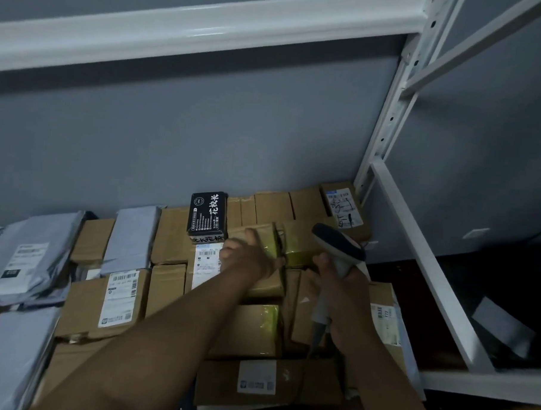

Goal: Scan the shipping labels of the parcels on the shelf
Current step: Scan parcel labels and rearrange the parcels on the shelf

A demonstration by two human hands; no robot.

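Observation:
Many cardboard parcels lie packed on the shelf, several with white shipping labels, such as one at the left [119,297] and one at the front [257,376]. My left hand [245,255] grips the edge of a brown taped box [261,235] in the middle of the pile. My right hand [337,282] holds a grey barcode scanner [338,245] by its handle, its dark head raised over the boxes to the right of that box. A black box with white characters [208,214] stands just left of my left hand.
Grey plastic mailer bags [28,253] lie at the left of the shelf. The white metal shelf upright [387,123] and a side rail [427,267] stand at the right. Another white shelf beam [193,24] runs overhead. A grey wall is behind the parcels.

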